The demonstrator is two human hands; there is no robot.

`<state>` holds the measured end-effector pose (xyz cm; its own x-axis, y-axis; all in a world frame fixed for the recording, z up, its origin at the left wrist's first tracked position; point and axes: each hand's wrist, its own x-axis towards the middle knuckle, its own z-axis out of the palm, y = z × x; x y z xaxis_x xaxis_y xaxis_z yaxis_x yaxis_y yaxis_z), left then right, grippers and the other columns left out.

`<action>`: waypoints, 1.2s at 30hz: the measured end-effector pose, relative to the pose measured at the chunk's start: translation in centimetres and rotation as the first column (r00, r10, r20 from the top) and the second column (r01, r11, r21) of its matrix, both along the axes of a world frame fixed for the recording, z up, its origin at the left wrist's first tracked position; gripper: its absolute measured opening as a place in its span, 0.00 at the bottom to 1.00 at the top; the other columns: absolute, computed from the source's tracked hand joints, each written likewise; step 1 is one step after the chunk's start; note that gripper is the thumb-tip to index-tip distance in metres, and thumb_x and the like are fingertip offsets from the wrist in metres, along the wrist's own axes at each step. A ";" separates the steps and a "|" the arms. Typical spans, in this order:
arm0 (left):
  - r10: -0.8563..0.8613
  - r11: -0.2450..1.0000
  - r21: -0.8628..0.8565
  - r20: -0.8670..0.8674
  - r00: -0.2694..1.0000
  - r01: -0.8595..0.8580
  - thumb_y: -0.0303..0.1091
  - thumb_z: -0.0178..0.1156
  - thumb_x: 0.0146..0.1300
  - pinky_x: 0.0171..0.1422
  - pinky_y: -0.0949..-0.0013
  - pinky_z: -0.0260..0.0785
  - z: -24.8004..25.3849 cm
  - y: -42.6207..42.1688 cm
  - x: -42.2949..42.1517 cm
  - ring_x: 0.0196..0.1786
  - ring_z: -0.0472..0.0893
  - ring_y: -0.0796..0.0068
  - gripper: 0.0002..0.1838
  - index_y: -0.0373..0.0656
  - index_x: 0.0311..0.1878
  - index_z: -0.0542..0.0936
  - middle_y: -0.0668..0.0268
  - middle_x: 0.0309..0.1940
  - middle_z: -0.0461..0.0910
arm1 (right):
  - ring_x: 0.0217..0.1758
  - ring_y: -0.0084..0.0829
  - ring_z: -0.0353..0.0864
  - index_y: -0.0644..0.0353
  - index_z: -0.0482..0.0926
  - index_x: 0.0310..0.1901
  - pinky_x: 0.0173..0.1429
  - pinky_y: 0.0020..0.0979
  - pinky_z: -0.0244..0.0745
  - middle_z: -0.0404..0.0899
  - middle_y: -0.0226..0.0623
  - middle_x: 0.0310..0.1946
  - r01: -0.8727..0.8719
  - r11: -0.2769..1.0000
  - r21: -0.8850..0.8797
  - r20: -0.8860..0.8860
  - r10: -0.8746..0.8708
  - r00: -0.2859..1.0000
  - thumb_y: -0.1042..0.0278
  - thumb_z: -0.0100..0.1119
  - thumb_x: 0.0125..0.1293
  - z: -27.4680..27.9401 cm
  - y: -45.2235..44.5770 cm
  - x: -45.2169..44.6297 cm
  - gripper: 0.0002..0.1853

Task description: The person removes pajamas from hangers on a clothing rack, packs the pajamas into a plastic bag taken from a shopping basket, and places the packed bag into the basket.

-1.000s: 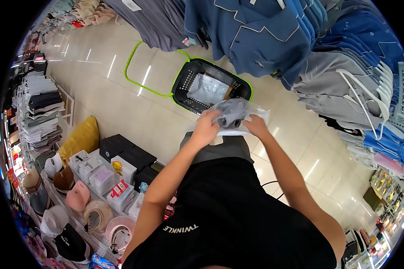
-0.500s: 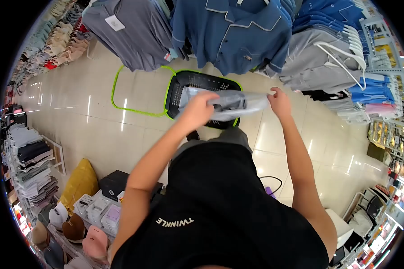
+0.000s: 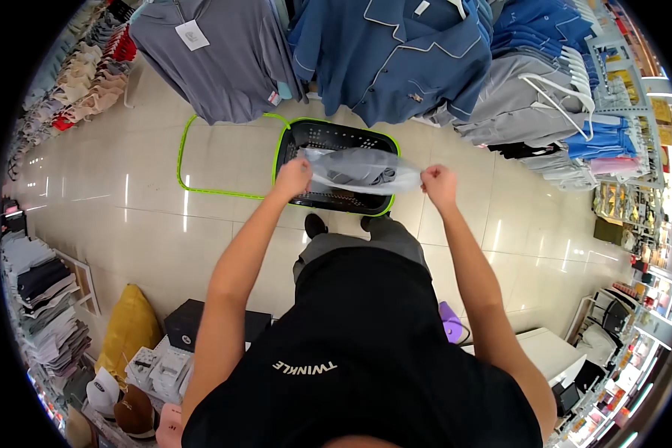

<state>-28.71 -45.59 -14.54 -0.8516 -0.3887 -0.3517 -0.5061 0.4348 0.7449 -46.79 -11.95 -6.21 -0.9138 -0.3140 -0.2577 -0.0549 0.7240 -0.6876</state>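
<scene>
A clear plastic bag [image 3: 362, 170] with something grey or dark inside is stretched between my two hands; its contents are not plain to see. My left hand [image 3: 294, 178] pinches the bag's left end. At the opposite end, my right hand [image 3: 438, 185] has its fingers closed on the plastic. Beneath the bag, on the floor, stands a black shopping basket [image 3: 336, 134] with a green rim. Its green handle [image 3: 180, 149] lies folded out to the left. The bag hides much of the basket's inside.
Hanging in front are a grey top [image 3: 209, 67] and a blue button shirt [image 3: 396, 67]. Grey garments and a white hanger [image 3: 556, 101] are at right. Behind on the left are a yellow bag [image 3: 129, 321], a black box [image 3: 183, 322] and caps [image 3: 134, 411]. Tiled floor [image 3: 149, 239] surrounds me.
My left hand has moved left to the bag's end, and my right hand has come slightly left and down. The whole view has shifted a little.
</scene>
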 end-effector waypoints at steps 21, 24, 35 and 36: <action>0.672 0.277 0.789 0.249 0.698 -0.549 0.23 0.64 0.59 0.47 0.75 0.76 -0.3 6.4 2.8 0.39 0.81 0.77 0.16 0.33 0.50 0.79 0.65 0.37 0.81 | 0.33 0.27 0.82 0.71 0.81 0.46 0.41 0.27 0.83 0.81 0.39 0.33 0.322 0.895 -0.309 0.553 -0.107 0.827 0.77 0.59 0.64 -3.1 1.1 -5.6 0.10; 0.622 0.468 0.729 0.129 0.772 -0.499 0.23 0.64 0.59 0.44 0.76 0.74 0.8 4.7 2.3 0.37 0.80 0.79 0.13 0.34 0.48 0.81 0.67 0.37 0.81 | 0.34 0.27 0.82 0.72 0.81 0.45 0.43 0.27 0.83 0.82 0.40 0.34 0.296 0.889 -0.350 0.569 -0.049 0.821 0.76 0.60 0.64 -2.7 0.4 -7.2 0.10; -0.083 0.996 0.000 0.283 0.955 0.086 0.38 0.60 0.55 0.52 0.54 0.74 -16.4 11.2 6.7 0.48 0.81 0.54 0.15 0.46 0.45 0.84 0.58 0.41 0.82 | 0.26 0.31 0.83 0.67 0.77 0.48 0.32 0.29 0.84 0.81 0.42 0.29 0.276 0.943 0.186 0.670 -0.327 0.666 0.80 0.62 0.56 -25.1 7.2 -3.7 0.16; -0.081 0.997 0.006 0.291 0.953 0.083 0.38 0.60 0.55 0.52 0.54 0.74 -18.6 11.2 6.7 0.48 0.81 0.54 0.15 0.46 0.45 0.84 0.58 0.41 0.82 | 0.26 0.32 0.84 0.66 0.76 0.49 0.31 0.30 0.83 0.81 0.43 0.28 0.216 0.928 0.302 0.654 -0.367 0.662 0.81 0.62 0.54 -27.8 8.4 -2.8 0.18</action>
<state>-21.97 -34.39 -33.14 -0.7421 -0.3246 -0.5865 -0.6625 0.4885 0.5679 -49.58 -3.54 -33.99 -0.4880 0.0586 -0.8709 0.6135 0.7327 -0.2945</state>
